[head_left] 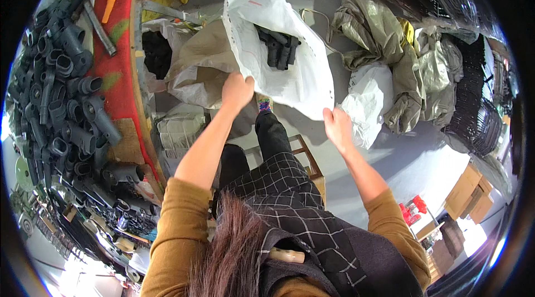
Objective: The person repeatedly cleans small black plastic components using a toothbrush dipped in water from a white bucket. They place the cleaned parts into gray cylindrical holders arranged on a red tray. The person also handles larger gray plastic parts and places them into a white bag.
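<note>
Between my two hands a large white woven sack [304, 82] is spread with its mouth toward me. My left hand [237, 92] is closed on the left side of its rim. The right corner of the rim is pinched in my right hand [337, 125]. Inside the sack lie several black plastic tubular parts [278, 49], grouped together; the sack's folds hide whatever is beneath them.
On my left, a red-topped workbench [120, 57] carries a heap of black tubular parts [61, 91] and a metal bar [99, 28]. A beige sack [203, 63] stands beside it. Grey-green sacks [370, 24] lie at right, with cardboard boxes [468, 194] nearer.
</note>
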### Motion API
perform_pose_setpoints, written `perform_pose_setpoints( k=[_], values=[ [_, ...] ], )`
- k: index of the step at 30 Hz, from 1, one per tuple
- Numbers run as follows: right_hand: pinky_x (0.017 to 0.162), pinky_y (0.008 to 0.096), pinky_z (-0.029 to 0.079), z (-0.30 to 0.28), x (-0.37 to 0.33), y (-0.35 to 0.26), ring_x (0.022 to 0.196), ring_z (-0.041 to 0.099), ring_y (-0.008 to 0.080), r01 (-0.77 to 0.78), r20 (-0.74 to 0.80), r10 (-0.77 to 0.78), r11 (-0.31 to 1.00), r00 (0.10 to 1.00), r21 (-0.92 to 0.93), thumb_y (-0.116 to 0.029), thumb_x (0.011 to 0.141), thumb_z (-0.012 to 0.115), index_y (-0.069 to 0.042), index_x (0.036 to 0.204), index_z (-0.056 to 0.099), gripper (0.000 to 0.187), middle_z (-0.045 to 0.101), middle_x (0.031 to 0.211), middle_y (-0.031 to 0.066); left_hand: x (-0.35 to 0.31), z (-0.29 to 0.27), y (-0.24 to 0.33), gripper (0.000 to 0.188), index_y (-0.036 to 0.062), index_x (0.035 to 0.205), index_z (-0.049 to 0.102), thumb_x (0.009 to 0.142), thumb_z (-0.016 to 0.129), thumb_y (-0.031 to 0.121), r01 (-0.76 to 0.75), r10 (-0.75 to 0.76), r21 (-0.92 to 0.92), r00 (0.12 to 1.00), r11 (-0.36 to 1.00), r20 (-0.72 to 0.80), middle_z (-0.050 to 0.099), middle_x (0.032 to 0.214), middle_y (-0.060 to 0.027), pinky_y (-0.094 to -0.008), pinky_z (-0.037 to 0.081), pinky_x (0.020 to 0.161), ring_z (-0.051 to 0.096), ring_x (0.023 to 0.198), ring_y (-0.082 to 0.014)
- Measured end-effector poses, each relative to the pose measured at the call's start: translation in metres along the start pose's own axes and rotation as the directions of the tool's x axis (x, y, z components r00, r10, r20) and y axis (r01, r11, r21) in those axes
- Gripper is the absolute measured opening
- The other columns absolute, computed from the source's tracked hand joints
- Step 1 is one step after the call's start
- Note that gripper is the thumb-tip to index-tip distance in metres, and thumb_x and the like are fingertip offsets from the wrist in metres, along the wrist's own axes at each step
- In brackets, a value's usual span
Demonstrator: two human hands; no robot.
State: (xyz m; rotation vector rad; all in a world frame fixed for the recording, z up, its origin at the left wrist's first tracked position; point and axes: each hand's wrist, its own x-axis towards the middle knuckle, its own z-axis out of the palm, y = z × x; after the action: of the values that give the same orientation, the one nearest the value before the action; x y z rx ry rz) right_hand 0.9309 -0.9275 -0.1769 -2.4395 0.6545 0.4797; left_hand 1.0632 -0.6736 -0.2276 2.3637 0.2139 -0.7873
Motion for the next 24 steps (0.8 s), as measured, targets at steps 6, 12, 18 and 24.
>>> perform_pose_setpoints(
  k=[6,12,18,24],
  values=[
    [0.061,0.0476,0.044,0.011,-0.044,0.025,0.068,0.059,0.0450,-0.036,0.105,0.042,0.998,0.994,-0.057,-0.034,0.091,0.050,0.006,0.066,0.058,0.047,0.058,0.066,0.0270,-0.061,0.001,-0.018,0.043,-0.0061,0.091,0.063,0.083,0.057,0.036,0.102,-0.098,-0.121,0.994,0.987,0.037,0.062,0.094,-0.0295,-0.0471,0.047,0.081,0.059,0.089,-0.0457],
    [0.058,0.0328,0.045,0.021,0.000,0.035,0.064,0.058,0.0181,-0.298,0.491,0.160,0.930,0.856,0.216,-0.044,0.094,0.049,0.002,0.089,0.064,0.048,0.063,0.074,0.0083,-0.196,-0.015,-0.113,0.039,0.0012,0.105,0.065,0.086,0.063,0.035,-0.219,0.176,-0.338,0.972,0.915,-0.154,0.064,0.105,-0.0186,-0.0411,0.044,0.093,0.058,0.107,-0.0324],
    [0.060,0.0314,0.045,0.046,-0.023,-0.110,0.064,0.056,0.0149,0.576,0.678,-0.473,0.812,0.563,0.088,-0.025,0.084,0.067,0.000,0.079,0.069,0.026,0.062,0.068,0.0055,-0.465,-0.017,-0.175,0.088,0.0030,0.146,0.028,0.085,0.057,0.060,0.645,-0.620,-0.527,0.742,0.553,0.256,0.032,0.146,-0.0229,-0.0400,0.032,0.109,0.038,0.132,-0.0308],
    [0.083,0.0305,0.047,0.150,-0.140,-0.311,0.090,0.063,0.0202,0.714,0.539,-0.841,0.402,0.041,0.573,-0.021,0.094,0.056,0.001,0.098,0.069,0.025,0.068,0.097,0.0118,-0.555,0.066,-0.192,0.079,0.0018,0.141,0.031,0.089,0.055,0.055,0.284,-0.375,-0.783,0.755,-0.553,0.538,0.036,0.142,-0.0179,-0.0377,0.040,0.102,0.041,0.127,-0.0258]
  ],
)
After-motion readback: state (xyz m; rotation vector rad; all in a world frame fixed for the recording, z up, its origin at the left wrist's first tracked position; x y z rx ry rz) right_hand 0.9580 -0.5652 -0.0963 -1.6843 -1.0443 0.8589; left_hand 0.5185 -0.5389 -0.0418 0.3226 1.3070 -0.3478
